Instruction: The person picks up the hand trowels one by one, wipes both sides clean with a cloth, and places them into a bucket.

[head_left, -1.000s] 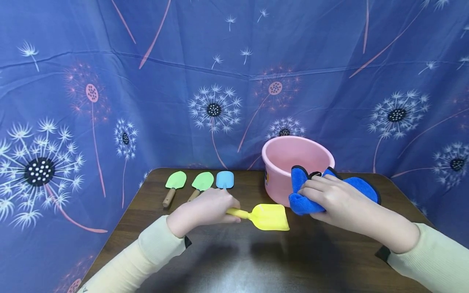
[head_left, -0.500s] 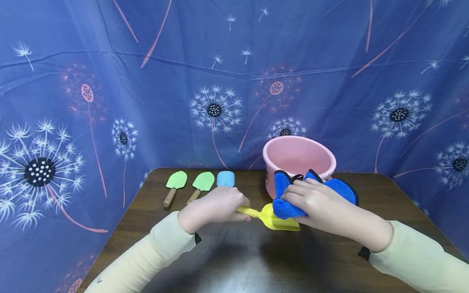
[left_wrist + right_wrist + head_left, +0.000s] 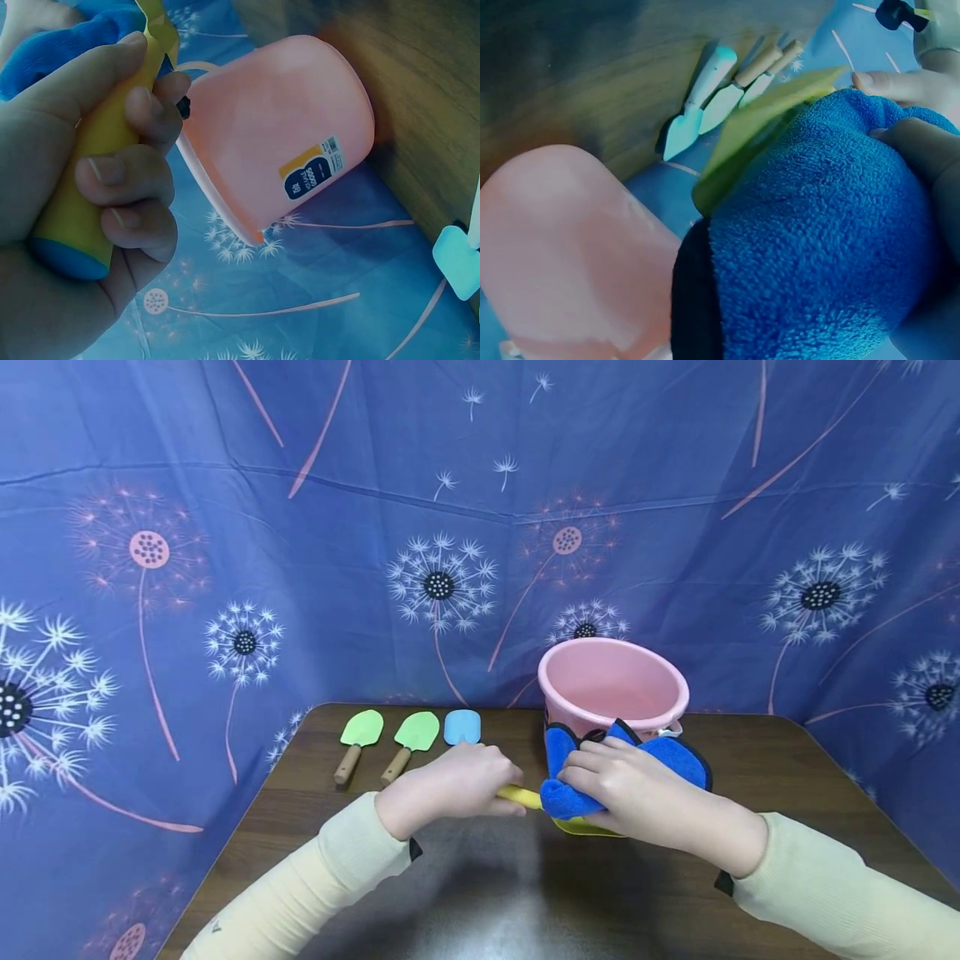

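Note:
My left hand (image 3: pixel 459 781) grips the handle of a yellow toy shovel (image 3: pixel 520 795), fingers curled round it, as the left wrist view plainly shows. The shovel is held above the table with its blade pointing right. In my right hand (image 3: pixel 633 783) is a bunched blue towel (image 3: pixel 573 797) with black edging. The towel lies against the shovel's blade and covers most of it in the head view; only the lower blade edge shows. From the right wrist, the yellow blade (image 3: pixel 757 135) stands right beside the fluffy blue cloth (image 3: pixel 817 225).
A pink bucket (image 3: pixel 555 693) stands behind my right hand, its label visible in the left wrist view. Two green trowels (image 3: pixel 362 728) with wooden handles and a blue shovel (image 3: pixel 462 727) lie at the back left of the brown table (image 3: pixel 480 893). A patterned blue curtain (image 3: pixel 337 593) hangs behind.
My right hand has brought the towel left and slightly down, from in front of the bucket onto the shovel's blade. The left hand has shifted a little right with the shovel.

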A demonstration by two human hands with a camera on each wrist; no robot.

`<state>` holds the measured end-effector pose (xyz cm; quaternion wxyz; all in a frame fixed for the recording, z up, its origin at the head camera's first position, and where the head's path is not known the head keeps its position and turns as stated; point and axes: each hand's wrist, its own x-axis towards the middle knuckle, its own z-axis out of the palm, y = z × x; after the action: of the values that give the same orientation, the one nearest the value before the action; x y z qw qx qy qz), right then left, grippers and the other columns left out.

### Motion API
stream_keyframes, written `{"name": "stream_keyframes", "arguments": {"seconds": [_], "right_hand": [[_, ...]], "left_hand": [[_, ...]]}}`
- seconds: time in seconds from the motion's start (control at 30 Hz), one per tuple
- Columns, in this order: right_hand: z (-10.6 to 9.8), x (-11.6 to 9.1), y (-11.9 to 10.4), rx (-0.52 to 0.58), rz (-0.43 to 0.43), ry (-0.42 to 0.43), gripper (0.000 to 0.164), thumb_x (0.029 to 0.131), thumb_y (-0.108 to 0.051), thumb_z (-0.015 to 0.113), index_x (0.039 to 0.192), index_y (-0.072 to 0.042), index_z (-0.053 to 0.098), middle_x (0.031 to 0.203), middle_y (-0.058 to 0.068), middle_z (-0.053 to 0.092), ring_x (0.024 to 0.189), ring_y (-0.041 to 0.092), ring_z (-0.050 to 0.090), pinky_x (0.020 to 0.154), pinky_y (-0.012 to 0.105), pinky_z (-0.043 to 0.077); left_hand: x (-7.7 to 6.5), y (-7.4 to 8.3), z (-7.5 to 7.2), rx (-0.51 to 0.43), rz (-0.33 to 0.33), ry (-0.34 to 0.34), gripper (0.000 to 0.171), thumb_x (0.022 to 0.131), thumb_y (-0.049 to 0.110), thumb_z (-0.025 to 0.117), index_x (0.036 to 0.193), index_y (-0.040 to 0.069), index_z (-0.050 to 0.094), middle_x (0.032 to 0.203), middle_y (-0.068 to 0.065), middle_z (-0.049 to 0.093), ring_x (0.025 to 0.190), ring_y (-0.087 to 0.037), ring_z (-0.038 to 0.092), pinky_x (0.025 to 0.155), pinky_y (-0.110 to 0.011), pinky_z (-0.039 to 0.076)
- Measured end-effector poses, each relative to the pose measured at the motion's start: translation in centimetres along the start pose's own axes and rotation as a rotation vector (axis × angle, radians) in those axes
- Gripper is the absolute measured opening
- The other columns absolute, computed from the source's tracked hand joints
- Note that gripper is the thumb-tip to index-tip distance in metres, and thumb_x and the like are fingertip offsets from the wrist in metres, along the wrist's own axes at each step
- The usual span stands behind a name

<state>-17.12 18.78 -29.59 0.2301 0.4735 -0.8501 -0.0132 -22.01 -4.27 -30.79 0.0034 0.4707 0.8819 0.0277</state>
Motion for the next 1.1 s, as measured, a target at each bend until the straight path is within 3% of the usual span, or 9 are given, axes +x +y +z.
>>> {"name": "stream_keyframes", "arguments": {"seconds": [0.2, 0.43, 0.67, 1.1], "right_hand": [[0.7, -0.2, -0.1, -0.008, -0.003, -0.005, 0.053, 0.061, -0.032, 0.089, 0.103, -0.012, 0.066, 0.093, -0.002, 0.067, 0.089, 0.016, 0.06, 0.079, 0.036, 0.051], [0.9, -0.4, -0.1, -0.019, -0.015, -0.002, 0.051, 0.06, -0.027, 0.089, 0.102, -0.011, 0.066, 0.092, -0.002, 0.067, 0.087, 0.015, 0.06, 0.076, 0.036, 0.051], [0.9, -0.8, -0.2, -0.021, -0.004, -0.019, 0.05, 0.06, -0.026, 0.089, 0.102, -0.011, 0.066, 0.092, -0.001, 0.066, 0.087, 0.016, 0.059, 0.075, 0.036, 0.049], [0.5, -1.8, 0.4, -0.008, 0.045, -0.049, 0.054, 0.056, -0.028, 0.09, 0.102, -0.011, 0.067, 0.092, -0.001, 0.067, 0.087, 0.016, 0.059, 0.075, 0.037, 0.05]], "left_hand": [[0.0, 0.2, -0.1, -0.016, 0.009, -0.002, 0.024, 0.083, 0.042, 0.07, 0.087, 0.018, 0.069, 0.06, 0.013, 0.051, 0.051, -0.004, 0.044, 0.047, -0.019, 0.037], [-0.1, -0.1, 0.0, -0.023, -0.001, 0.022, 0.022, 0.083, 0.042, 0.069, 0.078, 0.021, 0.064, 0.057, 0.012, 0.048, 0.05, -0.005, 0.042, 0.046, -0.021, 0.035], [-0.3, -0.1, 0.0, 0.018, 0.018, 0.042, 0.026, 0.084, 0.043, 0.068, 0.071, 0.022, 0.059, 0.055, 0.011, 0.044, 0.05, -0.005, 0.04, 0.045, -0.022, 0.033], [-0.8, -0.4, -0.3, -0.006, -0.009, 0.038, 0.024, 0.083, 0.041, 0.07, 0.071, 0.023, 0.059, 0.055, 0.013, 0.044, 0.05, -0.004, 0.039, 0.045, -0.021, 0.033]]}}
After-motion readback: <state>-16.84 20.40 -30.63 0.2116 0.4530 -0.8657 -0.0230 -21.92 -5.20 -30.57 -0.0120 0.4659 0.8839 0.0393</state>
